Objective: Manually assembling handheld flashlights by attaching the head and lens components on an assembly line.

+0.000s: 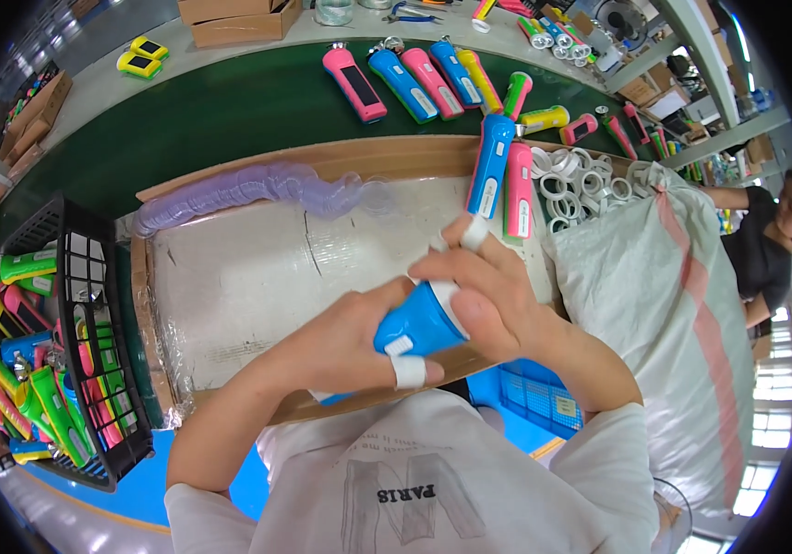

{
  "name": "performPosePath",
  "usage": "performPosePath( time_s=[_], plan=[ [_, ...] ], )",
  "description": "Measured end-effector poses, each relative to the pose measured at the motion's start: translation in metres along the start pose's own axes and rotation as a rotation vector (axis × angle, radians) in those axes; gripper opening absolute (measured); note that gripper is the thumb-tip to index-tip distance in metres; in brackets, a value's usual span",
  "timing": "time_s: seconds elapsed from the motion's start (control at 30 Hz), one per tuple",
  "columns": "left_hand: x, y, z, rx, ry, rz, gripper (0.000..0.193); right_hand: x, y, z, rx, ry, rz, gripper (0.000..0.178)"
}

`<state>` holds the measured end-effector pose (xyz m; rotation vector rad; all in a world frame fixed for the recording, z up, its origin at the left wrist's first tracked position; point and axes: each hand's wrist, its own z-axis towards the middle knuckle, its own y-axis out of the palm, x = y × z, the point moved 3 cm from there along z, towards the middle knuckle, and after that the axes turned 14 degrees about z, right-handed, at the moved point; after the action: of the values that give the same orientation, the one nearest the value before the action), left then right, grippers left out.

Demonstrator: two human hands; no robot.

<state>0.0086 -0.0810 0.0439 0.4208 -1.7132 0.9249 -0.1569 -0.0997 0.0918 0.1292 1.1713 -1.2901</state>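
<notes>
A blue flashlight (413, 325) is held over the front of a shallow cardboard tray (258, 314). My left hand (345, 337) wraps round its body, white tape on the thumb. Over the flashlight's wide head, my right hand (488, 295) is closed on a white ring (450, 303) at the rim; tape covers some of its fingers. The palm hides part of the ring. Just beyond my right hand, a blue flashlight (491, 166) and a pink flashlight (519, 189) lie across the tray's far edge, beside a heap of white rings (590, 185).
Clear lens discs (258, 196) lie in a long row along the tray's far side. A black crate (78, 323) of colourful flashlights stands left. Several flashlights (402, 83) rest on the green belt (258, 106). At right sits a white sack (645, 277); a person (765, 231) is beyond it.
</notes>
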Motion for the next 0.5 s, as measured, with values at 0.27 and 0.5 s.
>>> performPosePath(
  time_s=[0.27, 0.5],
  plan=[
    [-0.034, -0.016, 0.054, 0.324, -0.12, 1.035, 0.041, 0.113, 0.018, 0.01, 0.139, 0.48, -0.135, 0.015],
    [-0.021, -0.002, 0.027, 0.447, 0.023, 0.898, 0.046, 0.059, 0.01, 0.002, 0.223, 0.375, 0.077, 0.029]
  ],
)
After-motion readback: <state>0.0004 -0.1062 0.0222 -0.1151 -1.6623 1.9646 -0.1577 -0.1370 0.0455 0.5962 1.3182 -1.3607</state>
